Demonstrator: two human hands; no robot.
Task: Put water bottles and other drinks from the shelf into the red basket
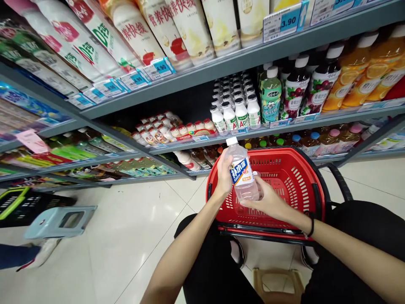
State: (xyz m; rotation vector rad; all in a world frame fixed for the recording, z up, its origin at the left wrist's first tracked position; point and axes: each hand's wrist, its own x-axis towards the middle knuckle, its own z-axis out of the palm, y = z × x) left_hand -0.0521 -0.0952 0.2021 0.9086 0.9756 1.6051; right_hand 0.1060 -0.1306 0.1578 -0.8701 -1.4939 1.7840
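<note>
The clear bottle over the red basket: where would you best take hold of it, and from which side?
Probably around the body of the clear bottle, from two sides: the left hand is on its upper left, the right hand low on its right. The body is broad enough for both, while it narrows toward the white cap, likely giving less to hold.
</note>
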